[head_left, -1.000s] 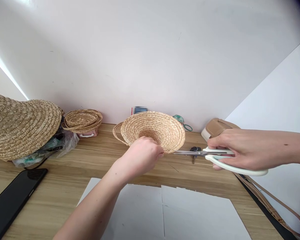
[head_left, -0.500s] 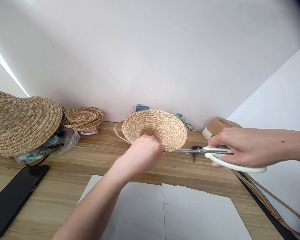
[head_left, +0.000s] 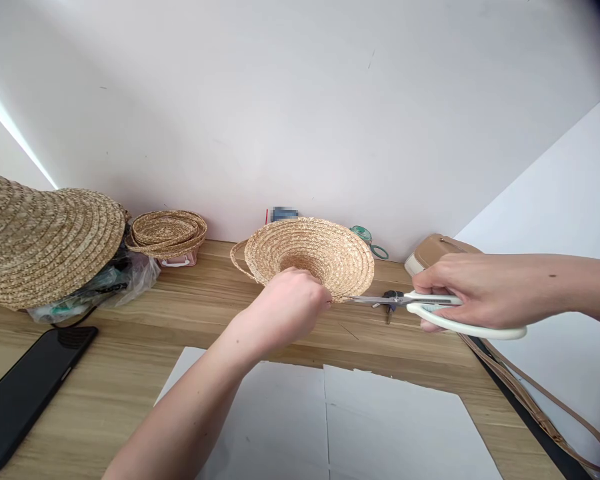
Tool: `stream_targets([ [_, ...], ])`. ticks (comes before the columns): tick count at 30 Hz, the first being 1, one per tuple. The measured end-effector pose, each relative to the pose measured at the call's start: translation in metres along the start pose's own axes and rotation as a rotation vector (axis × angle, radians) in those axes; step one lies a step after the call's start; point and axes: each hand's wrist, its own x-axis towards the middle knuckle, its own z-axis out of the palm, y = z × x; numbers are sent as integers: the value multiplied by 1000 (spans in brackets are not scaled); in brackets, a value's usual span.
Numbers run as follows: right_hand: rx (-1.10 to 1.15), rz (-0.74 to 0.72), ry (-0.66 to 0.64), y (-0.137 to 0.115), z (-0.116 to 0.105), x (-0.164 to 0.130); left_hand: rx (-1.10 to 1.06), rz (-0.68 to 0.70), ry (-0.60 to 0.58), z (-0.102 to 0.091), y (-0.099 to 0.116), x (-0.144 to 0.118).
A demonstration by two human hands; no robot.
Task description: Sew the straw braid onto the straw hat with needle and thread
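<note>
My left hand point(head_left: 286, 308) grips the near rim of a small woven straw hat point(head_left: 311, 256), holding it up above the wooden table point(head_left: 130, 347) with its inside facing me. A loose loop of straw braid hangs off the hat's left side. My right hand point(head_left: 473, 287) is closed around the white handles of a pair of scissors point(head_left: 420, 308). The metal blades point left and their tip meets the hat's lower rim beside my left fingers.
A large straw hat point(head_left: 45, 243) lies on a plastic bag at the left, with a stack of small straw pieces point(head_left: 167, 232) behind it. A black phone point(head_left: 27, 390) lies front left. White paper sheets point(head_left: 340, 420) cover the front. A tan bag point(head_left: 437, 250) with a strap sits at the right.
The scissors and my right hand have slid slightly left, bringing the blade tip to the hat's rim. My left hand still holds the hat in about the same place.
</note>
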Motion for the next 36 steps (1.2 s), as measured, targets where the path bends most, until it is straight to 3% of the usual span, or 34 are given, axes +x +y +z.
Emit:
stream_targets([
  [3,-59,9,-109,-3,-2,0,7,-6,-6,-1,0,0],
  [27,-71,15,-146,-7,-3,7,-3,4,22,2,-1,-1],
  [36,-90,25,-85,-20,-1,6,17,-7,12,2,-1,-1],
])
